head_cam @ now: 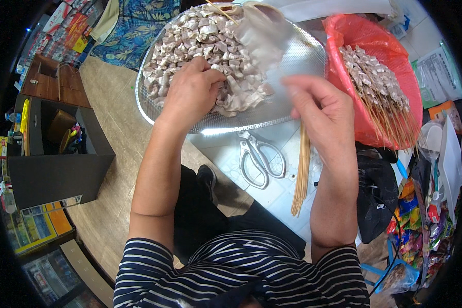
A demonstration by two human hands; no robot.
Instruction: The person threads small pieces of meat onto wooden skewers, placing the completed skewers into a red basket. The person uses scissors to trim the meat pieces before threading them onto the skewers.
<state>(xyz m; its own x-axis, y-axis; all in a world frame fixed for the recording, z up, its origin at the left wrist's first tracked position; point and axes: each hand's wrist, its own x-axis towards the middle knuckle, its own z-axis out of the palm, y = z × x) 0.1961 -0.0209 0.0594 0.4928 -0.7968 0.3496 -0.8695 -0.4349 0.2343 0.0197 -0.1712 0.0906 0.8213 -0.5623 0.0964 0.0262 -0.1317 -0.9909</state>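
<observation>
A perforated metal basket [312, 48] holds a heap of pale, greyish-pink meat pieces [204, 34]. My left hand [196, 86] rests in the heap, its thumb and fingers closed around a greyish piece. Over the basket's near right edge is my right hand [319, 102], blurred at the fingertips; no object shows in it, and whether the fingers touch is unclear. Larger whitish pieces [263, 27] lie at the basket's far side, with a thin stick across the meat. Below the basket are metal scissors [260, 161] and a bundle of bamboo skewers [301, 173].
At the right, a red plastic bag [337, 38] lines a container holding loaded skewers [377, 81]. A black bag [373, 196] sits beside my right forearm. The white tabletop [223, 148] ends in a slanting edge near my legs. A dark cabinet [57, 173] stands at the left.
</observation>
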